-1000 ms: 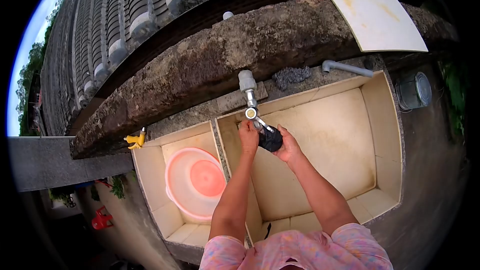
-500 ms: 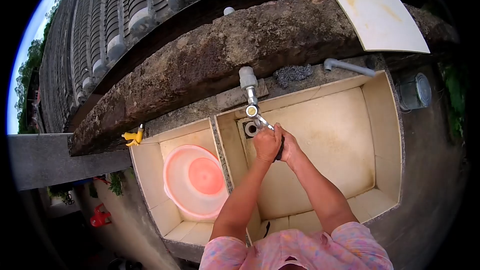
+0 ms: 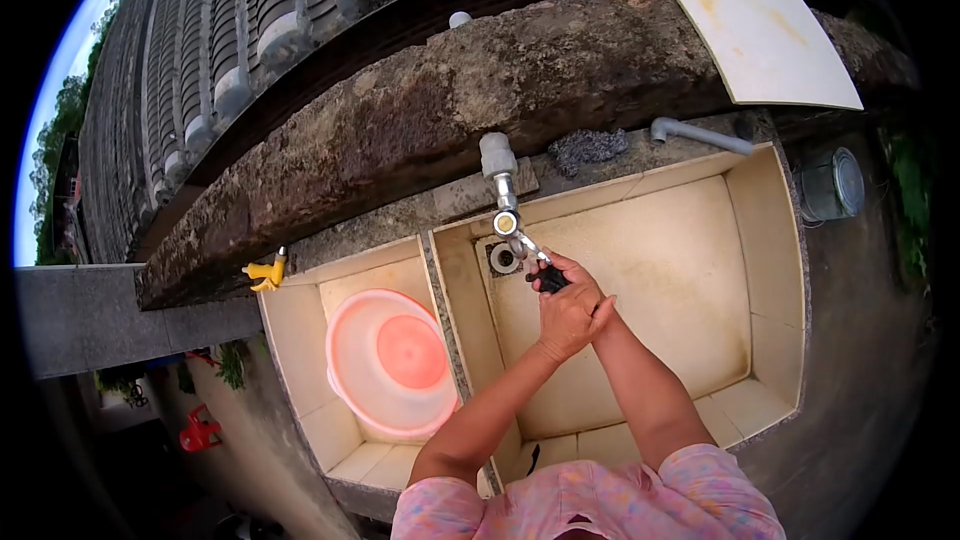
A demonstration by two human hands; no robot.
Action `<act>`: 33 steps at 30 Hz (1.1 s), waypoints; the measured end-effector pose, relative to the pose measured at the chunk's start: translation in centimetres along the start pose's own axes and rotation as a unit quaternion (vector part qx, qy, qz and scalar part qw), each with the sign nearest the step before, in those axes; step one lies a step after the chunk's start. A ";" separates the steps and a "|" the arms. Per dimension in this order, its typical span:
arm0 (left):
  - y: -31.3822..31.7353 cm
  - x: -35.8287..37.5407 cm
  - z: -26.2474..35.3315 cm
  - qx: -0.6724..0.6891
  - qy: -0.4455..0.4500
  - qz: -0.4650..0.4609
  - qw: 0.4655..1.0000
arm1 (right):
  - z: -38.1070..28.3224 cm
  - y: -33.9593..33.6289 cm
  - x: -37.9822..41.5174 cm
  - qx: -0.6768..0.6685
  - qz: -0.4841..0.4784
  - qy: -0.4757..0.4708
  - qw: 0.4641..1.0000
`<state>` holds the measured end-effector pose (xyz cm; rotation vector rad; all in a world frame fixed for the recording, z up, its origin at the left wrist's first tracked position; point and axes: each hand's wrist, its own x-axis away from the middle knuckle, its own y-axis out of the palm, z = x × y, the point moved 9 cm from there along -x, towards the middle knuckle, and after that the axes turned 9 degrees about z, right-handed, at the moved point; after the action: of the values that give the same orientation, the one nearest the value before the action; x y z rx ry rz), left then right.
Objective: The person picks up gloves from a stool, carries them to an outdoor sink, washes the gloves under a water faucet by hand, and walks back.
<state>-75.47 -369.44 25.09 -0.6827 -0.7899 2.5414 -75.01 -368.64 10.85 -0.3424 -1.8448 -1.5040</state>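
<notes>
Both my hands are together over the large basin, just below the chrome tap (image 3: pixel 506 224). My left hand (image 3: pixel 570 318) is closed near the lower end of a wrench-like tool (image 3: pixel 550 279), its thumb against my other hand. The tool has a black handle, and its silver end meets the tap's outlet; its jaws are hard to make out. My right hand (image 3: pixel 582 282) is wrapped around the handle from the far right side, with a finger stretched along it. The hands hide much of the handle.
A pink-rimmed plastic tub (image 3: pixel 345 385) stands in the left basin. A yellow spray nozzle (image 3: pixel 265 272), steel-wool-like scourer (image 3: pixel 588 148) and grey pipe (image 3: pixel 700 135) lie along the back ledge. A white board (image 3: pixel 755 35) rests on the wall. A drain (image 3: pixel 503 258) is below the tap.
My left hand has slid down and right, away from the tap, against my right hand. My right hand has shifted slightly up. More of the black handle shows now.
</notes>
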 end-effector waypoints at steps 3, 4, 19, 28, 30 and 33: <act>0.1 -0.9 -3.0 -0.040 0.032 0.016 0.999 | 1.1 -1.0 -0.8 -0.162 -0.064 -0.046 0.984; -0.4 -1.3 -7.1 -0.079 -0.083 0.050 0.992 | 1.2 0.6 1.7 -0.122 0.114 -0.017 0.986; -0.4 -0.9 -4.4 -0.105 0.044 -0.067 0.991 | 1.5 -0.5 2.8 -0.081 0.010 0.092 0.992; -5.5 2.6 -3.7 0.084 -0.077 0.027 0.993 | -0.9 0.5 2.4 -0.001 0.014 -0.108 0.994; -6.0 2.5 -7.2 0.095 -0.190 0.082 0.974 | -0.9 0.9 2.7 0.023 0.016 -0.110 0.994; -5.2 2.8 -11.8 0.084 -0.310 0.117 0.940 | -0.7 1.6 2.8 0.085 0.025 -0.120 0.989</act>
<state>-70.03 -359.20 18.80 0.1095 -0.6903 3.0406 -75.79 -369.53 13.94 -0.5001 -2.1206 -1.3060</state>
